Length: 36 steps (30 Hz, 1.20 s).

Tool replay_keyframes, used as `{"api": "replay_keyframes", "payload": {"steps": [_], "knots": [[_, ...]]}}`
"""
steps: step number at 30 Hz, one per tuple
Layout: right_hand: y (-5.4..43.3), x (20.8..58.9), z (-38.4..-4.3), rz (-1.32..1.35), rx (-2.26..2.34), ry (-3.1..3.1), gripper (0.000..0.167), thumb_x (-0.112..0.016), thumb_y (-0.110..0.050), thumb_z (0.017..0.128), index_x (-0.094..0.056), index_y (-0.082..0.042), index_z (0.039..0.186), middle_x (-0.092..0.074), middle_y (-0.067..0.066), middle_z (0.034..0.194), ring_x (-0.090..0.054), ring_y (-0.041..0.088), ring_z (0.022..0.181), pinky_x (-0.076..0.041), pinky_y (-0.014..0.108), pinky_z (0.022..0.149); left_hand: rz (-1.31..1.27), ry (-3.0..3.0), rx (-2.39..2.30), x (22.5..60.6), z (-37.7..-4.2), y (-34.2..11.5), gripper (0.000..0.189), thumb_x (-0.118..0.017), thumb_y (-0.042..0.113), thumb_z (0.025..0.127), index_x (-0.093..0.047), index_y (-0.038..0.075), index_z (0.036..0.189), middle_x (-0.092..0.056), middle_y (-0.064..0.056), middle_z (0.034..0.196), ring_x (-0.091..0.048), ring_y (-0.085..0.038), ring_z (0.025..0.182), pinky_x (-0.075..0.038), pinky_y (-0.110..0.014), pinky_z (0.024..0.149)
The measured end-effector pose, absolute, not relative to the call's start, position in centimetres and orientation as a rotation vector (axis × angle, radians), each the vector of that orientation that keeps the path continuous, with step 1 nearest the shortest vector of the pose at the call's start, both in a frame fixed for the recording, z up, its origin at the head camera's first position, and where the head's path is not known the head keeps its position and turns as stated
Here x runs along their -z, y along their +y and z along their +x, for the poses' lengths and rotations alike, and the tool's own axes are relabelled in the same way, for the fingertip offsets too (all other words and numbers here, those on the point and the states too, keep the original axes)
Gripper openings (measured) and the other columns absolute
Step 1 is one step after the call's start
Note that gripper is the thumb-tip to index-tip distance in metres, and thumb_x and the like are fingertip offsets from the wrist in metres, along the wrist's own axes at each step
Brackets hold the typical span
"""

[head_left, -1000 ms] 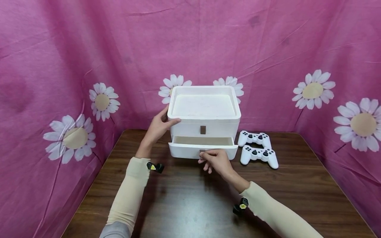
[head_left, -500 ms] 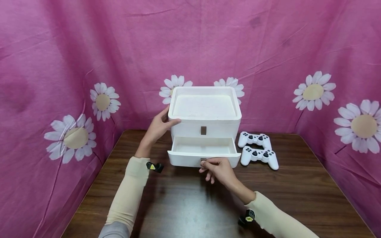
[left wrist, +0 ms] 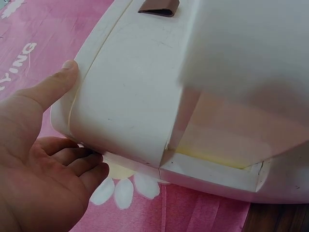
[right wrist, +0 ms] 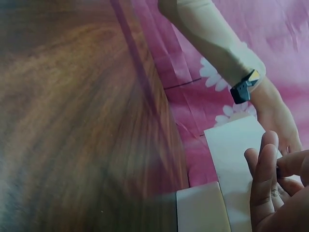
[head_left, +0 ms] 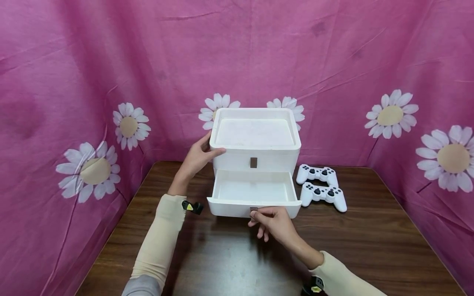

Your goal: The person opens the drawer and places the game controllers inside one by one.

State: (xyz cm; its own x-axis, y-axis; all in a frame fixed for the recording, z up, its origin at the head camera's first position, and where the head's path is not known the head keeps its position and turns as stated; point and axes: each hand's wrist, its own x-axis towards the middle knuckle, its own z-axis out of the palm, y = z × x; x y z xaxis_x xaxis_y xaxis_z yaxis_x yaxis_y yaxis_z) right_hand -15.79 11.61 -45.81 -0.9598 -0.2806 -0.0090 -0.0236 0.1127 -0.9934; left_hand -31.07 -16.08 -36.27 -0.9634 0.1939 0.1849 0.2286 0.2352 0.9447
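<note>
A white two-drawer organizer (head_left: 233,160) with a shallow tray top stands at the back of the table. Its bottom drawer (head_left: 227,209) is pulled well out, and its inside shows bare. My right hand (head_left: 277,225) pinches the brown pull tab (head_left: 253,209) on that drawer's front between thumb and forefinger, the other fingers loosely bent below. On the organizer's left side my left hand (head_left: 196,161) grips the upper corner. In the left wrist view its thumb (left wrist: 63,79) presses on the front face and the fingers curl against the side. The upper drawer, with its own tab (head_left: 253,163), is closed.
Two white game controllers lie right of the organizer, a rear one (head_left: 317,174) and a front one (head_left: 323,195) close to the drawer's right end. A pink flowered cloth (head_left: 166,61) hangs behind and beside the dark wooden table (head_left: 370,230).
The bottom drawer has slid out toward me, from slightly open to far open, with my right hand drawing back on its tab. My left hand stays in place on the organizer.
</note>
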Motion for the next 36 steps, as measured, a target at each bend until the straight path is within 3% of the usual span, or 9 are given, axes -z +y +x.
{"api": "replay_keyframes", "payload": {"steps": [7,17,23,28,36], "knots": [[11.9,45.8,-14.8,-0.317,1.953,2.166,0.028,-0.069,-0.009,0.103,-0.075,0.017,0.113,-0.080,0.023,0.089,-0.065,0.009,0.048,-0.054,0.031,0.041,-0.410,-2.438,1.886,36.3,-31.1,-16.0,0.093,-0.087,0.037,0.092,-0.034,0.034,0.168,-0.061,-0.009,0.153,-0.064,-0.025,0.129,-0.062,-0.038,0.093],[12.0,45.6,-14.6,-0.373,1.934,2.162,0.027,-0.069,-0.011,0.103,-0.077,0.014,0.110,-0.080,0.026,0.092,-0.066,0.009,0.048,-0.054,0.032,0.041,-0.416,-2.430,1.894,36.3,-31.1,-16.0,0.093,-0.087,0.034,0.092,-0.034,0.031,0.168,-0.054,-0.005,0.161,-0.061,-0.023,0.135,-0.058,-0.041,0.104],[12.6,45.4,-15.0,-0.470,1.812,2.206,0.027,-0.067,-0.013,0.106,-0.077,0.010,0.114,-0.080,0.025,0.101,-0.070,0.012,0.054,-0.058,0.035,0.047,-0.402,-2.428,1.903,36.2,-31.2,-16.0,0.093,-0.086,0.034,0.092,-0.034,0.032,0.168,-0.060,-0.009,0.155,-0.063,-0.024,0.131,-0.062,-0.032,0.090],[14.2,43.9,-15.3,-0.608,1.501,2.395,0.024,-0.067,-0.018,0.106,-0.078,-0.001,0.118,-0.082,0.015,0.102,-0.074,0.023,0.062,-0.061,0.041,0.053,-0.394,-2.433,1.895,36.2,-31.2,-15.9,0.093,-0.087,0.036,0.091,-0.034,0.032,0.168,-0.060,-0.008,0.155,-0.063,-0.024,0.129,-0.062,-0.030,0.085],[18.4,39.1,-15.6,-0.747,1.221,2.630,0.018,-0.069,-0.024,0.106,-0.082,-0.012,0.107,-0.080,-0.005,0.086,-0.072,0.009,0.063,-0.059,0.030,0.054,-0.415,-2.412,1.913,36.4,-31.2,-16.0,0.093,-0.087,0.034,0.092,-0.034,0.030,0.168,-0.056,-0.005,0.160,-0.060,-0.022,0.135,-0.058,-0.035,0.102]]}}
